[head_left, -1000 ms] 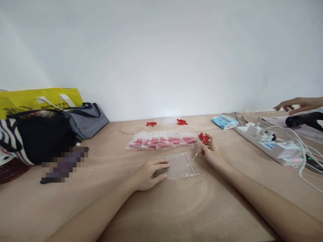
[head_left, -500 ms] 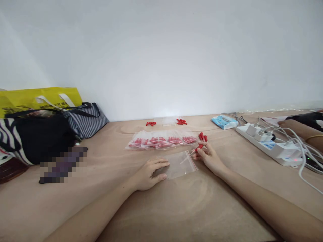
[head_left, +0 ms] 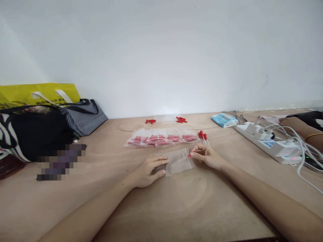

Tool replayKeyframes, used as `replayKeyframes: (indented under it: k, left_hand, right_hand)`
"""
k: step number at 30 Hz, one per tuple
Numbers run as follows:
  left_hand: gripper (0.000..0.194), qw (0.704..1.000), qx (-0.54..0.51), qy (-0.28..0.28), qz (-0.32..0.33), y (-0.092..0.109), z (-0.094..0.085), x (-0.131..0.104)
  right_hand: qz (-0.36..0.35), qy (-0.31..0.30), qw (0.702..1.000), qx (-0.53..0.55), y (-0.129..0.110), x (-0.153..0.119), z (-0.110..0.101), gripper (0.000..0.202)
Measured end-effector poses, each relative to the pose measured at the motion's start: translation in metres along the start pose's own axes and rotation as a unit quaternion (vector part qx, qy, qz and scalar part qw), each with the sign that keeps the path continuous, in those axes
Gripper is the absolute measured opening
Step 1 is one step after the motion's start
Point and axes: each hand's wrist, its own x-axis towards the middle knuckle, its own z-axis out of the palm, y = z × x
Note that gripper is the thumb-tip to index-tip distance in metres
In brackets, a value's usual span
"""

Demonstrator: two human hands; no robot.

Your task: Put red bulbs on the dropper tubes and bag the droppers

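Note:
A clear zip bag (head_left: 178, 162) lies flat on the table, its red-striped mouth toward the right. My left hand (head_left: 151, 169) rests over the bag's left end, fingers stretched and thumb apart. Pinched in my right hand (head_left: 205, 157) is a dropper (head_left: 189, 155) with a red bulb, mostly covered by the fingertips. Its thin clear tube reaches leftward into the bag. Just beyond this hand lie several loose red-capped droppers (head_left: 202, 135). Farther back, a row of overlapping zip bags (head_left: 161, 138) holds droppers with red bulbs.
Red bulb pieces lie in a left pile (head_left: 150, 121) and a right pile (head_left: 181, 119) near the wall, with clear tubes (head_left: 168, 119) between. A blue tissue pack (head_left: 224, 120) and a power strip (head_left: 267, 143) stand right, near another person's arm (head_left: 299, 127). Bags (head_left: 84, 117) fill the left.
My right hand has brought the dropper left and lower, so its tube lies farther inside the bag. My left hand stays over the bag's left end.

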Motion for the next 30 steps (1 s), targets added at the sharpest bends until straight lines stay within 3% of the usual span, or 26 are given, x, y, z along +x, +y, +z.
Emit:
replayKeyframes:
  k: [4,10,15,19,22,27,30]
  left_hand:
    - [0.037,1.000,0.011,0.003,0.004,0.000,0.000,0.000]
    - [0.040,1.000,0.021,0.007,-0.008,0.000,0.003,0.000]
    - [0.040,1.000,0.011,0.007,-0.003,-0.001,0.002,0.000]
    - [0.039,1.000,-0.012,0.006,0.012,0.000,0.000,0.000]
    - [0.036,1.000,-0.023,0.004,0.015,0.001,-0.002,-0.001]
    - [0.034,1.000,-0.020,0.001,0.016,0.002,-0.003,-0.002]
    - [0.035,1.000,-0.014,-0.007,0.011,0.002,-0.003,-0.001]
  right_hand:
    - [-0.003,0.006,0.998,0.063,-0.003,-0.001,0.000,0.030]
    - [-0.001,-0.092,0.990,0.107,-0.006,-0.005,0.006,0.028]
    - [0.008,-0.111,0.990,0.090,-0.003,-0.004,0.002,0.027]
    - [0.001,-0.093,0.995,0.039,0.001,0.002,-0.005,0.025]
    - [-0.044,-0.103,0.993,-0.044,-0.001,0.005,-0.008,0.028]
    - [-0.164,-0.165,0.953,-0.196,-0.008,0.002,-0.002,0.044]
    - [-0.170,-0.175,0.948,-0.205,-0.008,0.001,0.000,0.046]
